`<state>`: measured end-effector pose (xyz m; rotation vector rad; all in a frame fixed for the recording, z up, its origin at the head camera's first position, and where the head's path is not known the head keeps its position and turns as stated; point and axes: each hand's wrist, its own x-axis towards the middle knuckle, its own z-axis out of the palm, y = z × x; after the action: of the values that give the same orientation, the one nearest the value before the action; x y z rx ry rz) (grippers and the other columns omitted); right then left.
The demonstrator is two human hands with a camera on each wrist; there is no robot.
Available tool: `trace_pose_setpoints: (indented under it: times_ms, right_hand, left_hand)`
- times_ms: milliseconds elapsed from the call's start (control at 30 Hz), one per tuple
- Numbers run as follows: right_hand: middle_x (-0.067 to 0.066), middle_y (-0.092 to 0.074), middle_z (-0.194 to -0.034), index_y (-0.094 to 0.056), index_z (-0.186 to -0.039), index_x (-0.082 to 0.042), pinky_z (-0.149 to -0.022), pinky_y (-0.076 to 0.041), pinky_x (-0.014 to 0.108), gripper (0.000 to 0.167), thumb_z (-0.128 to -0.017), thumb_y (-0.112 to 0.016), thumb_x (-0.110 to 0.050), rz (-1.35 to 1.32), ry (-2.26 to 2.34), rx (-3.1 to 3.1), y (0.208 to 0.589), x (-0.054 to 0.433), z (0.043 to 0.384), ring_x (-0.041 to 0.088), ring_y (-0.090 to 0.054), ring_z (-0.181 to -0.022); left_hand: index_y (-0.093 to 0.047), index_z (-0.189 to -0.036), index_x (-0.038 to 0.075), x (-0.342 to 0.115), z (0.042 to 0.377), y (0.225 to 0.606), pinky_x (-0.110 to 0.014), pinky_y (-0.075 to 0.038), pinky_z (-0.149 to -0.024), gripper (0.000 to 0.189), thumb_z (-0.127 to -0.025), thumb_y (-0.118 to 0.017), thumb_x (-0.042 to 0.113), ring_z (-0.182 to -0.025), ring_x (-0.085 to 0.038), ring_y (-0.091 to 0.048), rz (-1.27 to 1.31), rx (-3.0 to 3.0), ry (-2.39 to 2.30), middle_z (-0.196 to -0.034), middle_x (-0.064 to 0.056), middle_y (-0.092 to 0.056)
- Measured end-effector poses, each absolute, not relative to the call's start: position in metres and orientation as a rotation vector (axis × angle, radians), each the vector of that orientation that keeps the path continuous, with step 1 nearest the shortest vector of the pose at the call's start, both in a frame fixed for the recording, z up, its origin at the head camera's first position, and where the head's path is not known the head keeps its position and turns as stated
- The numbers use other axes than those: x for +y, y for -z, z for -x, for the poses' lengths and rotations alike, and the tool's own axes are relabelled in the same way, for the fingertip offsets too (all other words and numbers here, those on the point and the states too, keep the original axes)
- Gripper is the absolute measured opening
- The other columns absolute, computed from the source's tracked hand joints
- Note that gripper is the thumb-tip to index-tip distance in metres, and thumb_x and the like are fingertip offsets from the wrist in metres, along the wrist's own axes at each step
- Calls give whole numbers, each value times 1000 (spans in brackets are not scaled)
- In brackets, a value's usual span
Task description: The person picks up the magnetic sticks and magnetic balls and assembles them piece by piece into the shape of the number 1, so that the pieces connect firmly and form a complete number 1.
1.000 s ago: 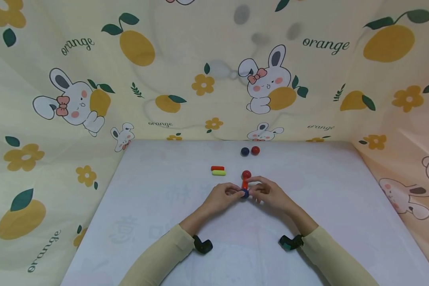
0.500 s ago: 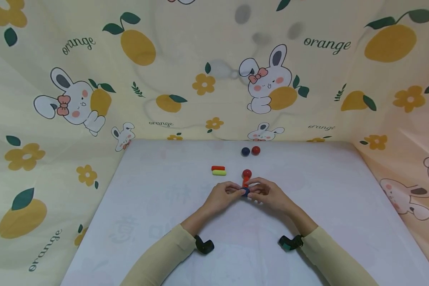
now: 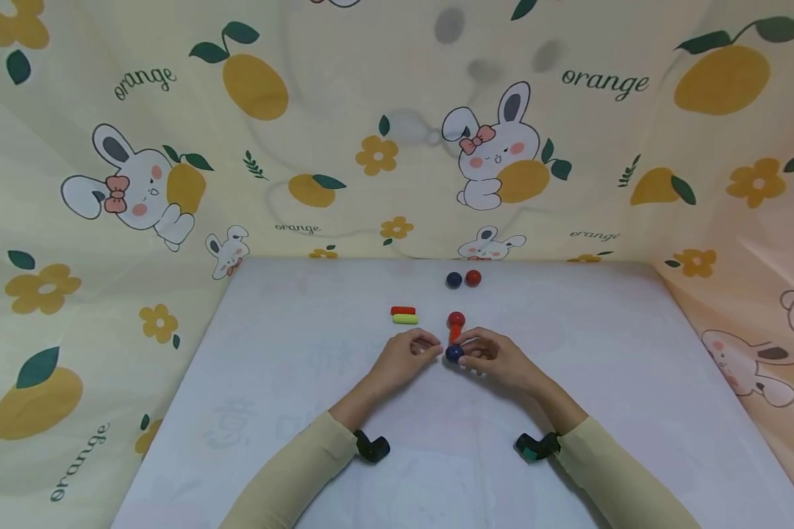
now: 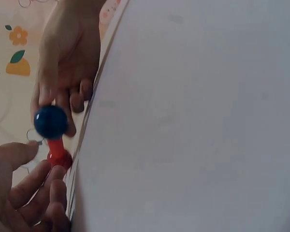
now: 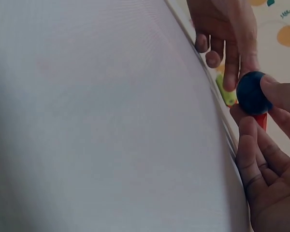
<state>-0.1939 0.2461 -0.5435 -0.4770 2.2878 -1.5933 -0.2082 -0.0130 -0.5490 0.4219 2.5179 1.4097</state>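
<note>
A blue ball (image 3: 454, 354), an orange-red stick (image 3: 454, 334) and a red ball (image 3: 456, 319) stand joined in a line, blue end nearest me. With thumb and fingers my right hand (image 3: 499, 358) pinches the blue ball from the right; the thumb presses on it in the right wrist view. My left hand (image 3: 403, 360) is just left of the ball, its fingers loosely bent and holding nothing. In the left wrist view a small gap shows between the left thumb (image 4: 24, 153) and the blue ball (image 4: 50, 122).
A red stick (image 3: 403, 311) and a yellow-green stick (image 3: 405, 319) lie side by side left of the joined piece. Farther back, a loose blue ball (image 3: 453, 279) and red ball (image 3: 473, 278) sit together on the white table (image 3: 304, 294). A printed cloth (image 3: 397, 198) hangs behind.
My left hand has let go of the blue ball and drawn back slightly to the left. The right hand stays at the ball, nearly still.
</note>
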Motion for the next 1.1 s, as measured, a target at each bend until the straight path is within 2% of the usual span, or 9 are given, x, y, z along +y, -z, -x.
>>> trace_pose_setpoints:
  times_ms: [167,533,733,867,967,1100]
  right_hand:
    - [12,-76,-121,-66,-136,-11,-84,-59,28,40,-99,-79,-13,479,1590,2297,546,248,196,25,-72,-108]
    - [14,-74,-122,-65,-135,-9,-84,-58,26,39,-98,-79,-10,461,1562,2320,546,249,197,22,-70,-108]
    - [13,-73,-125,-66,-135,-13,-77,-57,29,38,-100,-78,-14,357,1527,2320,544,247,201,23,-69,-97]
    - [17,-70,-131,-64,-138,-14,-71,-57,30,40,-100,-78,-15,297,1549,2258,542,248,203,28,-72,-85]
    - [19,-67,-135,-62,-140,-13,-60,-51,26,42,-101,-77,-15,269,1575,2210,543,250,203,32,-74,-77]
    - [20,-67,-137,-61,-142,-13,-51,-41,24,43,-102,-76,-17,268,1594,2207,545,251,202,32,-74,-75]
  left_hand:
    - [-77,-118,23,-24,218,545,-27,-51,-71,17,-104,-74,32,-83,-8,-62,-429,2732,-1236,-108,10,-76]
    - [-74,-122,20,-41,231,533,-28,-51,-71,21,-103,-76,27,-85,-12,-59,-404,2944,-1002,-119,1,-70]
    - [-74,-121,17,-44,236,534,-28,-50,-67,21,-102,-77,26,-83,-13,-60,-430,2985,-942,-117,-2,-69]
    - [-74,-123,16,-44,238,535,-27,-51,-68,23,-102,-77,25,-84,-14,-61,-446,3004,-913,-119,-2,-68]
    - [-73,-124,16,-43,239,536,-27,-52,-69,24,-102,-77,24,-86,-13,-62,-449,3012,-905,-120,-2,-67]
    - [-73,-126,15,-43,241,535,-30,-55,-73,26,-101,-78,22,-91,-16,-66,-444,3013,-903,-121,-3,-66]
